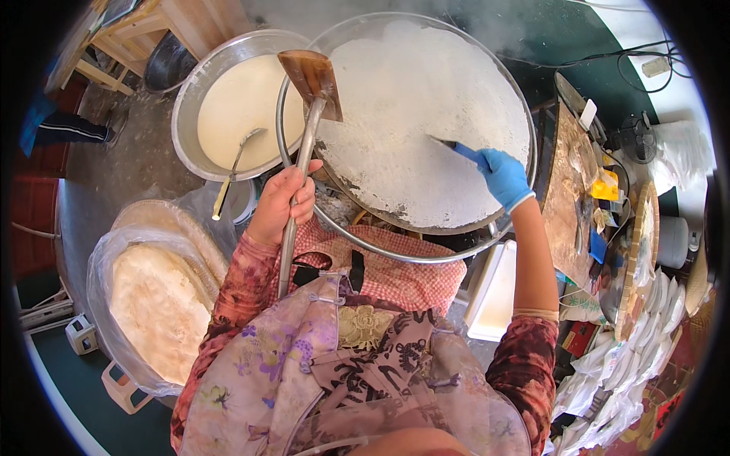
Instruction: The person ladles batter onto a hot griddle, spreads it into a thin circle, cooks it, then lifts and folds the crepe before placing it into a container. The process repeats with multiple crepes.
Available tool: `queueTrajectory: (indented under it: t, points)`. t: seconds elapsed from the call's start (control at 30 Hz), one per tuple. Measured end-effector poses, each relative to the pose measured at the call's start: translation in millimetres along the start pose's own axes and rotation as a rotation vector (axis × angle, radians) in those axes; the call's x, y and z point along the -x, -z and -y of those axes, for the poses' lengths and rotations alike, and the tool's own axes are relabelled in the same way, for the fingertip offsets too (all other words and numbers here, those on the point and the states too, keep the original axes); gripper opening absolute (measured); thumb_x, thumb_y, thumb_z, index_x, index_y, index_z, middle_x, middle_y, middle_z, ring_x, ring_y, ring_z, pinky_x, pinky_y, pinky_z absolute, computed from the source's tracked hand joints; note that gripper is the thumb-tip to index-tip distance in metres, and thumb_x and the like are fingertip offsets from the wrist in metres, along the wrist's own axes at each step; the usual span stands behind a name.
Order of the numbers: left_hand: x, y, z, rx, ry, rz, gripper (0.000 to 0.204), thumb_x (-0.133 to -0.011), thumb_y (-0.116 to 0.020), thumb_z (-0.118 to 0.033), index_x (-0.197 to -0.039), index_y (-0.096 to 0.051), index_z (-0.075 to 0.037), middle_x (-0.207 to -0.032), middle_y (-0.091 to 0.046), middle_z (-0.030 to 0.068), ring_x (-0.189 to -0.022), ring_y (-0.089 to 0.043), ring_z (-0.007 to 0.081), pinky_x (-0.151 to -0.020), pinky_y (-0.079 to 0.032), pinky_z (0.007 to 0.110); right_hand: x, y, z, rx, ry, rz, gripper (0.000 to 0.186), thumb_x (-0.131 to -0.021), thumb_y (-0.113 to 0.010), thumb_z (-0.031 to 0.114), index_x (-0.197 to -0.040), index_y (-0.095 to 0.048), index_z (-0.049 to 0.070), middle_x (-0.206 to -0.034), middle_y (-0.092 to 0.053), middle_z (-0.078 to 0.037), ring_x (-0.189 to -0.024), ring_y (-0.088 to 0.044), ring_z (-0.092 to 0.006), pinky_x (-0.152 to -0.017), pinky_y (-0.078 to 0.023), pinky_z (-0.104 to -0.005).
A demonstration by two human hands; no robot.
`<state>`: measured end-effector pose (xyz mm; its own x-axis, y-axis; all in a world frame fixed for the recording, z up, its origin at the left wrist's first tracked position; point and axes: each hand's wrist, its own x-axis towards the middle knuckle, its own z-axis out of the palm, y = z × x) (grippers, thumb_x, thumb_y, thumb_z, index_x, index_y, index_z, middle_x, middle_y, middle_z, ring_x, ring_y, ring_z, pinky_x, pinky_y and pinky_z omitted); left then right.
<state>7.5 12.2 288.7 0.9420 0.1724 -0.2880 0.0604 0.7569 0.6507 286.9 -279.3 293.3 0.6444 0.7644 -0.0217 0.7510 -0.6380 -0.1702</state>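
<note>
My left hand [283, 201] is closed round the long metal handle of a spreader with a wooden board [312, 72] at its top. The board stands near the left rim of a large round griddle [342, 194]. A thin white batter layer [411, 91] covers most of the griddle, and steam blurs its far side. In a blue glove, my right hand [503, 178] grips a blue-handled scraper [458, 150], seen nearly edge-on. Its tip points left over the middle of the layer; whether it touches cannot be told.
Left of the griddle stands a metal basin [182, 114] of pale batter, a ladle [237, 159] resting in it. Thin flatbreads [152, 304] lie in clear plastic at lower left. A cluttered side table [563, 216] stands at right. Another person's leg [76, 128] shows far left.
</note>
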Motion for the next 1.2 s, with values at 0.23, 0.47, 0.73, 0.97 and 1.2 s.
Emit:
queueTrajectory:
  t: [0.23, 0.47, 0.73, 0.97, 1.2]
  points:
    - [-1, -12, 15, 0.000, 0.006, 0.059, 0.036, -0.096, -0.037, -0.025, -0.121, -0.042, 0.000, -0.065, -0.038, -0.0037, -0.045, -0.034, 0.0025, -0.040, -0.032, 0.017, 41, 17, 6, -0.076, -0.114, 0.124, 0.019, -0.077, -0.060, 0.016, -0.095, -0.061, 0.010, -0.081, -0.062, -0.016, -0.074, -0.060, -0.0314, -0.068, -0.048, -0.0368]
    - [-17, -49, 57, -0.182, 0.222, 0.167, 0.040, -0.096, -0.032, -0.036, -0.112, -0.046, -0.002, -0.056, -0.036, -0.0060, -0.036, -0.034, 0.0029, -0.034, -0.032, 0.018, 115, 35, 24, -0.834, -0.495, -0.335, 0.027, -0.077, -0.065, 0.013, -0.099, -0.059, -0.003, -0.082, -0.064, -0.008, -0.072, -0.056, -0.0094, -0.067, -0.048, -0.0257]
    - [-34, -161, 172, 0.013, 0.456, 0.545, 0.039, -0.093, -0.038, -0.042, -0.107, -0.048, -0.008, -0.056, -0.035, -0.0058, -0.037, -0.032, 0.0047, -0.037, -0.030, 0.021, 179, -10, 103, -0.417, -0.728, -0.794, 0.038, -0.077, -0.057, 0.006, -0.115, -0.052, 0.008, -0.092, -0.060, -0.019, -0.081, -0.058, -0.0362, -0.070, -0.046, -0.0414]
    - [-50, -185, 226, -0.083, 0.669, 0.614, 0.041, -0.092, -0.039, -0.044, -0.108, -0.049, -0.007, -0.055, -0.033, -0.0057, -0.037, -0.031, 0.0045, -0.036, -0.028, 0.020, 279, -4, 98, -0.274, -0.905, -0.818, 0.035, -0.078, -0.058, 0.005, -0.113, -0.052, 0.004, -0.090, -0.061, -0.020, -0.080, -0.061, -0.0351, -0.069, -0.048, -0.0391]
    - [-59, -198, 264, -0.302, 0.737, 0.805, 0.040, -0.094, -0.037, -0.040, -0.107, -0.049, -0.003, -0.054, -0.035, -0.0058, -0.036, -0.032, 0.0048, -0.036, -0.029, 0.021, 343, -4, 54, -0.301, -1.029, -0.690, 0.043, -0.076, -0.059, 0.010, -0.118, -0.050, 0.004, -0.097, -0.060, -0.023, -0.089, -0.059, -0.0367, -0.078, -0.046, -0.0398]
